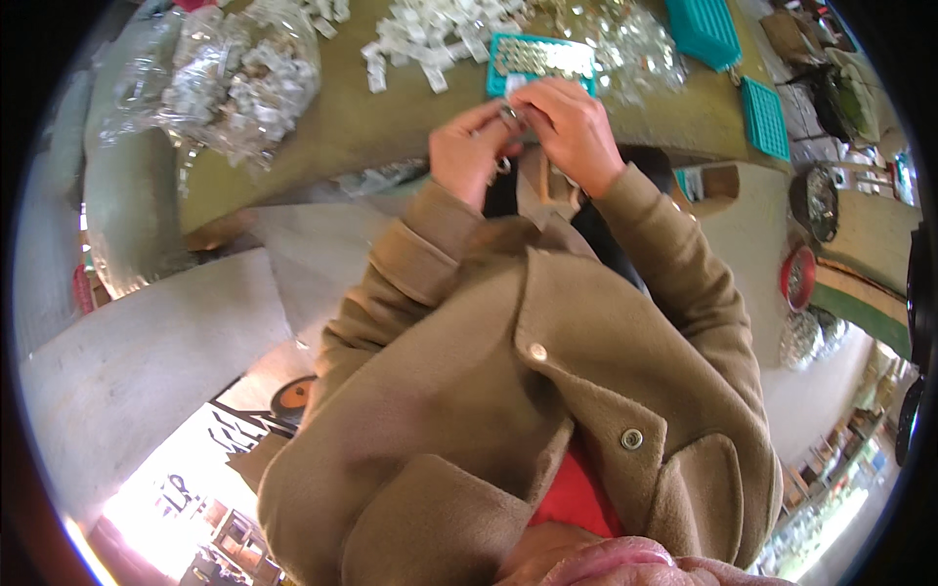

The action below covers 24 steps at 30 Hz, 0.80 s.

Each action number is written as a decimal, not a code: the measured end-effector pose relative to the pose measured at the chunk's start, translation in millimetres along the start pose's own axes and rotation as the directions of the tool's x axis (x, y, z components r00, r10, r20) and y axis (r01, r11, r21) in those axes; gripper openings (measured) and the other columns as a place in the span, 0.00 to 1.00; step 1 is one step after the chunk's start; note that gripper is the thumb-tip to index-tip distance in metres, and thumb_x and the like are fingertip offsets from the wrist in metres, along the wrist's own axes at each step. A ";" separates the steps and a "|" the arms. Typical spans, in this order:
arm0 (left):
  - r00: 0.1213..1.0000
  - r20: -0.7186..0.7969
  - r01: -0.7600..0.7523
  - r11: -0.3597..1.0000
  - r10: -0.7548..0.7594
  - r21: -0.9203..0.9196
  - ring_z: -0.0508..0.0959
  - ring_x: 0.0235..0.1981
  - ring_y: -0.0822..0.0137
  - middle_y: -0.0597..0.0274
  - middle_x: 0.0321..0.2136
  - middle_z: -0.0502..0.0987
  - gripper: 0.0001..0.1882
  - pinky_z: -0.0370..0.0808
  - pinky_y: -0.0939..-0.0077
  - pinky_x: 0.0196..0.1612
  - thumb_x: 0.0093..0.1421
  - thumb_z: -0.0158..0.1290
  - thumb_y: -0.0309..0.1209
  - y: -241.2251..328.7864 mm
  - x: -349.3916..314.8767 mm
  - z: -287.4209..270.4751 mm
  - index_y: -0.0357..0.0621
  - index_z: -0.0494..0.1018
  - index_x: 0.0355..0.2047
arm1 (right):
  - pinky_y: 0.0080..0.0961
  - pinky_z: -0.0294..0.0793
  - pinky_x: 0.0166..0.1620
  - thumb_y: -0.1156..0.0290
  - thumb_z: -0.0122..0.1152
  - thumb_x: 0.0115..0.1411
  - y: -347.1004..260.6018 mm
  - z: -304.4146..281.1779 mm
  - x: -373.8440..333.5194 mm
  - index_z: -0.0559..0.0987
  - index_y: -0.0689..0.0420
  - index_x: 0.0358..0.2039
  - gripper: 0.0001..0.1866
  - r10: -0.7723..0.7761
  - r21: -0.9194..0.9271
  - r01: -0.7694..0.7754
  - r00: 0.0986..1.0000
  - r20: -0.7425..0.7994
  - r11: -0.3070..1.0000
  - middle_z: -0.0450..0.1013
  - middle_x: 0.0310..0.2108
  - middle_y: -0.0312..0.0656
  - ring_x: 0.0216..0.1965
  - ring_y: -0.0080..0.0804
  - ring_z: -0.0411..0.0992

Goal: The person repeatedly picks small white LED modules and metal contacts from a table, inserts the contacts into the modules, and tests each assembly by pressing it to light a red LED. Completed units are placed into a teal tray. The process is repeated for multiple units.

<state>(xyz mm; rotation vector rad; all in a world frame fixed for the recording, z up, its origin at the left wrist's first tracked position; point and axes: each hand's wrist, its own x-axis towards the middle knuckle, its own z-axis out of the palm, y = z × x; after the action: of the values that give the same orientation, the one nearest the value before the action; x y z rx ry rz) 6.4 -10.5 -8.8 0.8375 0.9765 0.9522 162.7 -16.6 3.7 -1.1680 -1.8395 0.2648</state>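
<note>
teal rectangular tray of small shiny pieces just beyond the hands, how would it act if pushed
The teal rectangular tray would probably slide rather than roll or tip, since it lies flat on the table. Its straight edges suggest it is fairly stiff. The small shiny pieces, massed in rows, might shift if it were jolted.

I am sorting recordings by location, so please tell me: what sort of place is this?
Probably a workshop for small parts: the work table bears a heap of small white pieces, a clear plastic bag full of pale pieces, and a teal tray with rows of shiny items.
</note>
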 end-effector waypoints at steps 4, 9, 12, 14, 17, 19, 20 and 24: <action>0.998 0.035 -0.048 0.993 0.045 0.107 0.76 0.26 0.78 0.63 0.33 0.80 0.18 0.75 0.83 0.28 0.59 0.60 0.32 10.1 -0.7 -2.8 0.34 0.77 0.47 | 0.27 0.70 0.35 0.82 0.59 0.52 -0.9 -7.7 7.9 0.73 0.59 0.40 0.13 0.351 0.253 -0.375 0.926 0.136 0.892 0.68 0.27 0.39 0.31 0.30 0.70; 0.992 0.123 -0.017 0.997 0.008 0.072 0.80 0.40 0.72 0.61 0.40 0.80 0.17 0.78 0.83 0.33 0.63 0.54 0.29 18.6 3.1 -5.5 0.35 0.74 0.51 | 0.19 0.74 0.42 0.84 0.59 0.56 4.8 -9.1 15.2 0.68 0.61 0.55 0.25 0.489 0.732 -0.554 0.802 0.342 0.396 0.70 0.39 0.35 0.38 0.20 0.70; 0.993 0.098 0.063 0.997 -0.059 -0.033 0.80 0.37 0.75 0.63 0.37 0.80 0.15 0.77 0.84 0.33 0.64 0.53 0.31 16.4 3.9 -2.7 0.38 0.74 0.50 | 0.19 0.75 0.39 0.78 0.59 0.61 0.3 -1.7 13.5 0.72 0.64 0.52 0.18 0.507 0.752 -0.553 0.792 0.341 0.358 0.73 0.39 0.36 0.37 0.21 0.72; 0.993 0.083 0.089 0.996 -0.086 -0.029 0.80 0.36 0.76 0.65 0.36 0.80 0.14 0.76 0.85 0.33 0.65 0.53 0.33 14.8 2.8 1.7 0.39 0.75 0.48 | 0.20 0.74 0.35 0.73 0.59 0.62 -5.1 -1.8 8.9 0.76 0.65 0.43 0.11 0.518 0.588 -0.547 0.821 0.240 0.595 0.75 0.34 0.41 0.34 0.20 0.73; 0.982 0.122 0.146 0.988 -0.141 -0.039 0.80 0.38 0.76 0.66 0.37 0.80 0.14 0.76 0.84 0.34 0.66 0.52 0.35 14.2 -0.1 4.3 0.41 0.75 0.47 | 0.20 0.73 0.33 0.70 0.58 0.63 -9.1 -2.4 6.3 0.79 0.65 0.36 0.10 0.499 0.391 -0.513 0.854 0.146 0.764 0.76 0.29 0.43 0.29 0.18 0.74; 0.963 0.182 0.220 0.971 -0.201 -0.089 0.79 0.37 0.77 0.67 0.39 0.80 0.15 0.77 0.83 0.34 0.65 0.53 0.36 15.4 0.8 1.2 0.42 0.75 0.48 | 0.20 0.73 0.32 0.69 0.58 0.64 -6.5 -6.5 6.6 0.79 0.66 0.36 0.11 0.574 0.543 -0.624 0.767 0.287 0.563 0.76 0.28 0.41 0.27 0.18 0.73; 0.948 0.186 0.293 0.938 -0.260 -0.183 0.78 0.34 0.80 0.67 0.36 0.78 0.13 0.77 0.91 0.31 0.66 0.52 0.36 15.0 2.2 -0.7 0.44 0.74 0.47 | 0.19 0.73 0.33 0.67 0.56 0.65 -4.9 -7.3 7.5 0.80 0.65 0.36 0.12 0.581 0.551 -0.636 0.755 0.303 0.539 0.77 0.27 0.37 0.26 0.18 0.72; 0.844 0.344 0.530 0.741 -0.412 -0.412 0.78 0.32 0.80 0.67 0.36 0.75 0.16 0.75 0.94 0.24 0.65 0.54 0.35 8.2 11.6 -9.5 0.46 0.68 0.51 | 0.17 0.74 0.33 0.67 0.53 0.67 -1.0 -13.7 5.4 0.80 0.65 0.40 0.14 0.520 0.708 -0.652 0.718 0.463 0.271 0.78 0.31 0.36 0.27 0.18 0.73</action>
<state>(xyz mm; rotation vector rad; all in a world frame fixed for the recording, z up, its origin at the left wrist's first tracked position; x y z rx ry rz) -1.7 4.5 -8.0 0.2248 0.6441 0.5919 172.1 -16.5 15.1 -1.0317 -0.9628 1.5563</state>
